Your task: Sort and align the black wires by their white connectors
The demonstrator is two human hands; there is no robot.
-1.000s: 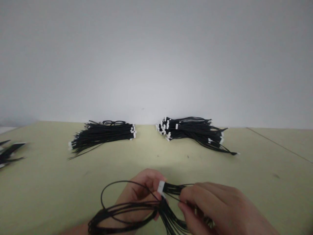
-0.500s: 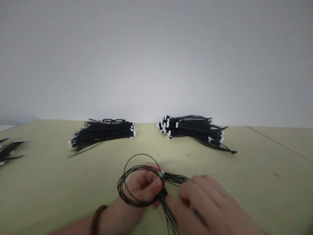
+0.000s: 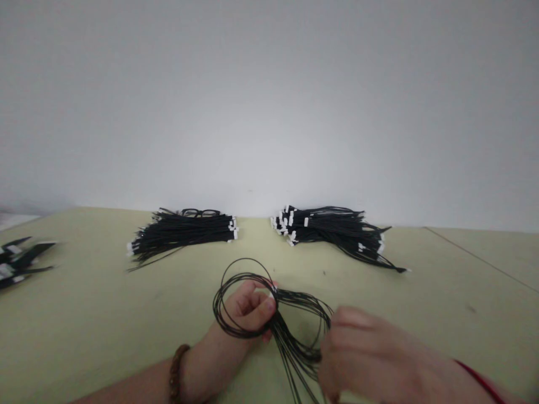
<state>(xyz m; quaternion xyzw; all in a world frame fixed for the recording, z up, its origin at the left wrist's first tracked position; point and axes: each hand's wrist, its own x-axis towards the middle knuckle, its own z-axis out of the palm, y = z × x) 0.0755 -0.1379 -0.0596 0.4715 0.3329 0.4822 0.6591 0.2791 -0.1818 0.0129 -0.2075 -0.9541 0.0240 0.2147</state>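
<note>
A coiled bundle of thin black cables (image 3: 242, 335) is pinched between the thumb and fingers of my left hand (image 3: 248, 314). Its round loops stand around that hand, and a white connector (image 3: 273, 290) shows at the fingertips. From the pinch, loose strands fan down and to the right. My right hand (image 3: 366, 353), slightly blurred, is closed on the strands at the lower right; its fingertips are partly hidden. A brown bead bracelet circles my left wrist, and a red band crosses the right one.
Two piles of black cables with white connectors lie by the wall, one at left (image 3: 185, 233) and one at right (image 3: 332, 227). Black-framed glasses (image 3: 200, 213) rest behind the left pile. More black cables (image 3: 25, 261) lie at the far left of the pale table (image 3: 105, 314).
My right hand has moved right, away from my left hand, drawing a loop of strands outward. My left hand still pinches the coil. The view has shifted slightly.
</note>
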